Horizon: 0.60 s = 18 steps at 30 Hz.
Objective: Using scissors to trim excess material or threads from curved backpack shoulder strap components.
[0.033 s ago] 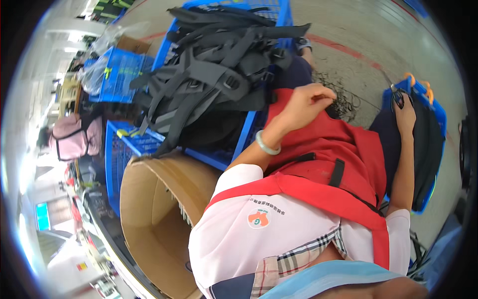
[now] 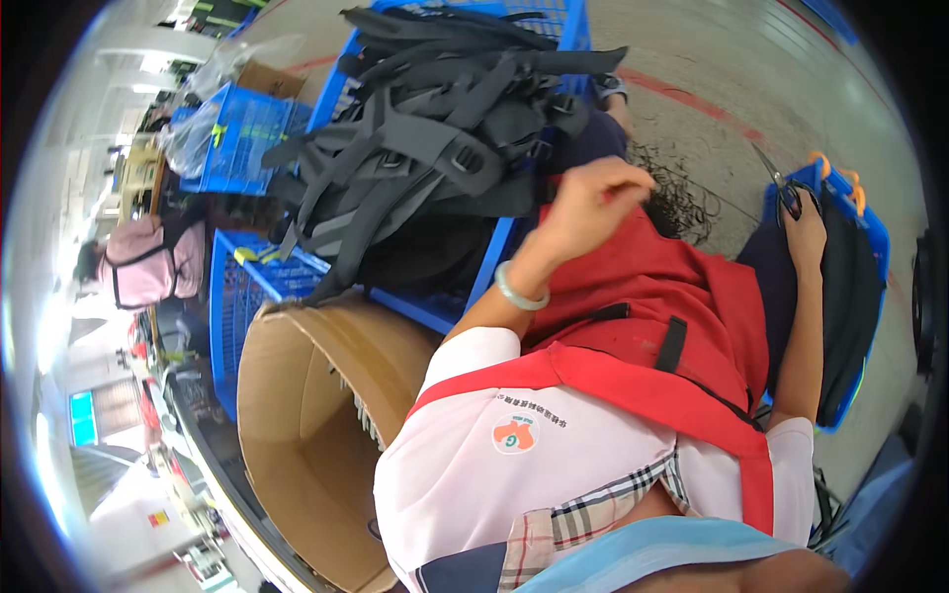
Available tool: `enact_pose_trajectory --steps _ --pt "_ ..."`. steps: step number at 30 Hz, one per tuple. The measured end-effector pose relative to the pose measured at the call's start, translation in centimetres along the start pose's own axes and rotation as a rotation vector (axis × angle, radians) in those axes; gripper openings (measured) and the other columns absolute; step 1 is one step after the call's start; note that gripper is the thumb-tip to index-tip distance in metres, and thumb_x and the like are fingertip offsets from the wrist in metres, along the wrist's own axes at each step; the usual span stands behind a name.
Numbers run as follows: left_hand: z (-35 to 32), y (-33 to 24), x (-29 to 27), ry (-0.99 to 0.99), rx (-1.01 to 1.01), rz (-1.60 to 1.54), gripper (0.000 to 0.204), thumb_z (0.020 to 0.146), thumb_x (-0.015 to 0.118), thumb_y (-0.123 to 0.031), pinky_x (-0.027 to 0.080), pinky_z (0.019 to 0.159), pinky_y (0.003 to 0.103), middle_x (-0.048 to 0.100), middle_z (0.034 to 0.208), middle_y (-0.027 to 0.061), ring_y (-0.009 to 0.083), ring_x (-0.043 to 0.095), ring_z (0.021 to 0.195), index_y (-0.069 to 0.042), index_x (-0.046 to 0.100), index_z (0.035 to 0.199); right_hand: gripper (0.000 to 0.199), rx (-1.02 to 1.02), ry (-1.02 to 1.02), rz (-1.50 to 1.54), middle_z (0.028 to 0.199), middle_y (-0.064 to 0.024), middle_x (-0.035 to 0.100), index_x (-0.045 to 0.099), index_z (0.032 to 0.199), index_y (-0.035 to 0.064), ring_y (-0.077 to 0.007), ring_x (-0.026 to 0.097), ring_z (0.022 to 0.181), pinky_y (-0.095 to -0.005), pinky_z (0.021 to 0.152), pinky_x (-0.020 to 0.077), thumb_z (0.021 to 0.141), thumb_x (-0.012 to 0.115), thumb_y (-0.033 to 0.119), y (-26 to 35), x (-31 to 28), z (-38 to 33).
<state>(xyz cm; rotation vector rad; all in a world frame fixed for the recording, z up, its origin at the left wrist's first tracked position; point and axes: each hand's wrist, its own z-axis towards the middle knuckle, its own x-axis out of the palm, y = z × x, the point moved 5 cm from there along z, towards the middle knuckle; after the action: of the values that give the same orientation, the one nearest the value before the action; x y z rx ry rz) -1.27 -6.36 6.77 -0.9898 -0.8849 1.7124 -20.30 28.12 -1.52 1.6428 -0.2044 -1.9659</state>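
Above the red apron (image 2: 643, 287) on my lap, my left hand (image 2: 598, 203) is raised with its fingers curled in and a pale bangle (image 2: 521, 287) at the wrist. Whether anything small sits between those fingertips cannot be made out. My right hand (image 2: 806, 232) grips dark-handled scissors (image 2: 788, 195), blades pointing forward and up, close to the near-left rim of a blue crate (image 2: 872, 232) holding dark fabric pieces (image 2: 845, 296). Ahead on the left, black padded straps with buckles (image 2: 425, 148) lie heaped over another blue crate (image 2: 479, 287).
An open cardboard box (image 2: 297, 415) stands at my left. Black scraps (image 2: 682, 203) litter the floor (image 2: 712, 128) ahead. More blue crates (image 2: 232, 138) are farther left, near a person in pink (image 2: 148, 262). Orange hooks or handles (image 2: 850, 188) show at the right crate's rim.
My left hand has shifted slightly to the left. The scissors in my right hand have turned a little, so more of their blades shows.
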Motion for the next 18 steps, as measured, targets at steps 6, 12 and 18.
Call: enact_pose_trajectory --steps 6,12,18 --pt "-4.9 -1.3 -19.2 -0.870 -0.042 0.426 0.023 0.085 0.064 0.001 0.048 0.074 0.026 0.054 0.108 0.0062 0.0130 0.057 0.088 -0.004 0.060 0.107 0.034 -0.100 0.136 -0.064 0.100 -0.0188 0.065 0.057 0.119 0.0081 -0.0350 0.063 0.093 -0.0394 0.078 0.0483 0.086 0.062 0.017 2.7 2.6 0.3" --pt "-8.6 7.1 -20.9 -1.074 -0.473 -0.303 0.052 0.085 0.068 -0.008 0.048 0.067 0.027 0.055 0.106 0.0044 0.0150 0.058 0.089 -0.003 0.042 0.130 0.035 -0.101 0.137 -0.054 0.099 -0.0188 0.065 0.057 0.119 0.0067 -0.0346 0.063 0.093 -0.0392 0.078 0.0484 0.086 0.063 0.016 2.6 2.6 0.4" --pt "-6.8 7.6 -20.2 -0.900 -0.514 -0.329 0.040 0.085 0.068 -0.009 0.049 0.066 0.027 0.061 0.099 0.0005 0.0128 0.060 0.082 -0.004 0.052 0.121 0.034 -0.105 0.109 -0.069 0.099 -0.0192 0.065 0.057 0.118 0.0065 -0.0354 0.063 0.093 -0.0398 0.077 0.0483 0.086 0.062 0.015 2.5 2.3 0.3"
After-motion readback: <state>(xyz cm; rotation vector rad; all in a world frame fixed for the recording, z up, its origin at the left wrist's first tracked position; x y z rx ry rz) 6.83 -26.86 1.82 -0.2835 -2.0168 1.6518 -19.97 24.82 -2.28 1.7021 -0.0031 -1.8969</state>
